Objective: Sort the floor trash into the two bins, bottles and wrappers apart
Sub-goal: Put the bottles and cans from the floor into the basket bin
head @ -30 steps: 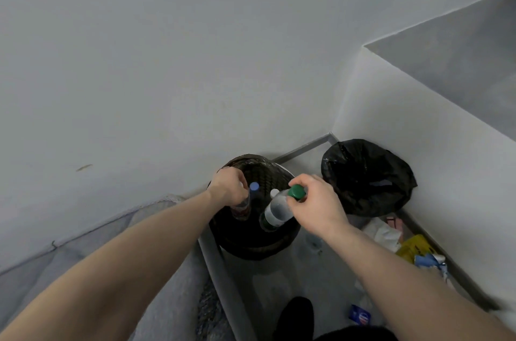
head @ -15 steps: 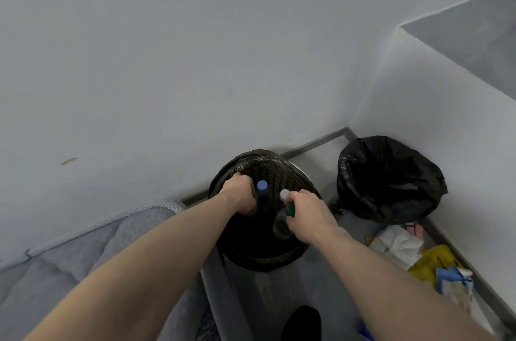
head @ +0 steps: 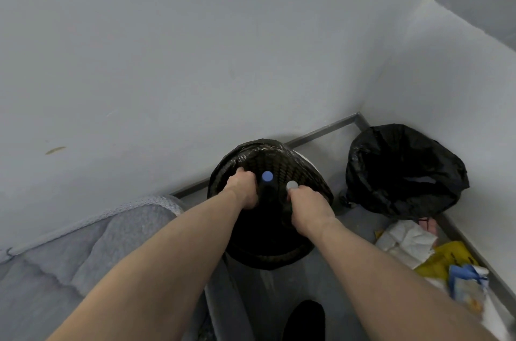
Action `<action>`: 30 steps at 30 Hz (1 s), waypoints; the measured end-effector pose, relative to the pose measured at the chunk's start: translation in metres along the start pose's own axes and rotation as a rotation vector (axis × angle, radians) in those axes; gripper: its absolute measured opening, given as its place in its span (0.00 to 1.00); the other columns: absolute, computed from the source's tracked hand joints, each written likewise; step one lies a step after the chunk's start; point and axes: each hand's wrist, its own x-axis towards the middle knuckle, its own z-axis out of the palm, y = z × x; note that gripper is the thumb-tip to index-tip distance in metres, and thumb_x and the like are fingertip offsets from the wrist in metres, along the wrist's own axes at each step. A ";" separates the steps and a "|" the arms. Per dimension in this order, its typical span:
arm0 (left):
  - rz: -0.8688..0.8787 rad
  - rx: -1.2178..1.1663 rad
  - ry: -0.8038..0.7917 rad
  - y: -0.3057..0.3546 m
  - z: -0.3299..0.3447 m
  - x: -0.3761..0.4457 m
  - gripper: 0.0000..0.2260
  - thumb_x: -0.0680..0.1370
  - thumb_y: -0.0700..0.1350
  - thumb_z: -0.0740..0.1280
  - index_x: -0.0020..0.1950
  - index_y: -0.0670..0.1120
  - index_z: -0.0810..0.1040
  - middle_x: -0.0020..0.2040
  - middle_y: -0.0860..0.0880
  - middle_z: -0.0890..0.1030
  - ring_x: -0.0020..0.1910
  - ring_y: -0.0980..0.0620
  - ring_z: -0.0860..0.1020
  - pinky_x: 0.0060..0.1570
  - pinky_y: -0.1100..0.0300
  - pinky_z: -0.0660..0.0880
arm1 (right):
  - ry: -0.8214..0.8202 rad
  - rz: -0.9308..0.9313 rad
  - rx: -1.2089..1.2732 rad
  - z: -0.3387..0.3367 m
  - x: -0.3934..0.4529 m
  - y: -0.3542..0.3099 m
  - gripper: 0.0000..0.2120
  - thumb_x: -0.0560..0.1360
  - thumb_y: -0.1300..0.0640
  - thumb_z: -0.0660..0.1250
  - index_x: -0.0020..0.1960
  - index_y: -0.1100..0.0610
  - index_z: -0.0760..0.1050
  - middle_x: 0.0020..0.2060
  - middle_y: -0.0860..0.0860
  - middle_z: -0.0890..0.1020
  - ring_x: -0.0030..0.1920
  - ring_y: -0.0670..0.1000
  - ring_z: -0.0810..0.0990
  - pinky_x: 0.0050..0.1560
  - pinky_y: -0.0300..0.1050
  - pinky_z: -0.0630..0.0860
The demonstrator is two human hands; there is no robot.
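A woven bin with a black liner (head: 252,148) stands against the wall in front of me. Both my hands reach down inside it. My left hand (head: 243,187) is closed around a dark bottle with a blue cap (head: 267,176), held upright. My right hand (head: 307,208) is closed with its fingers pointing down; a white cap (head: 292,185) shows at its fingertips, and the bottle it grips is mostly hidden beneath it. A second bin lined with a black bag (head: 405,173) sits in the corner to the right, apart from both hands.
Wrappers lie on the floor at the right wall: crumpled white paper (head: 405,237), a yellow wrapper (head: 446,259) and a blue-and-white packet (head: 469,282). A grey padded mattress (head: 83,243) fills the left. My dark shoe (head: 307,321) is at the bottom.
Both hands have sunk lower into the woven bin with their bottles. The green cap in my right hand is now out of sight. The view has shifted left.
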 end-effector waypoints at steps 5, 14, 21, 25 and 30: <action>-0.002 0.002 -0.003 0.002 0.010 0.006 0.17 0.76 0.48 0.67 0.63 0.46 0.79 0.68 0.42 0.67 0.59 0.36 0.78 0.64 0.47 0.75 | 0.008 0.011 -0.054 0.007 0.005 -0.002 0.15 0.76 0.68 0.58 0.60 0.60 0.75 0.56 0.57 0.79 0.55 0.62 0.81 0.51 0.52 0.77; -0.004 -0.018 0.026 0.000 0.012 0.008 0.15 0.77 0.48 0.66 0.63 0.47 0.78 0.66 0.41 0.68 0.60 0.36 0.77 0.64 0.47 0.74 | -0.021 0.005 -0.102 0.022 0.008 0.006 0.15 0.77 0.69 0.58 0.56 0.59 0.80 0.54 0.57 0.82 0.54 0.59 0.83 0.50 0.50 0.77; -0.020 -0.027 0.038 -0.004 0.007 0.002 0.16 0.77 0.46 0.66 0.64 0.47 0.77 0.66 0.43 0.69 0.61 0.37 0.76 0.64 0.46 0.74 | -0.031 -0.022 -0.134 0.027 0.009 0.004 0.16 0.77 0.69 0.58 0.58 0.59 0.80 0.57 0.58 0.81 0.57 0.60 0.82 0.53 0.51 0.77; -0.020 -0.029 0.046 -0.005 0.000 -0.009 0.16 0.77 0.46 0.66 0.64 0.47 0.77 0.65 0.43 0.69 0.61 0.37 0.76 0.63 0.46 0.74 | -0.019 -0.043 -0.127 0.021 0.003 0.005 0.15 0.76 0.68 0.61 0.56 0.58 0.81 0.55 0.57 0.82 0.55 0.60 0.82 0.53 0.51 0.78; 0.001 -0.065 0.123 -0.005 -0.017 -0.037 0.13 0.77 0.46 0.66 0.61 0.47 0.77 0.65 0.44 0.69 0.61 0.38 0.76 0.61 0.48 0.74 | 0.055 -0.092 -0.078 -0.007 -0.022 0.007 0.17 0.74 0.68 0.63 0.60 0.56 0.77 0.55 0.55 0.78 0.54 0.61 0.81 0.53 0.53 0.79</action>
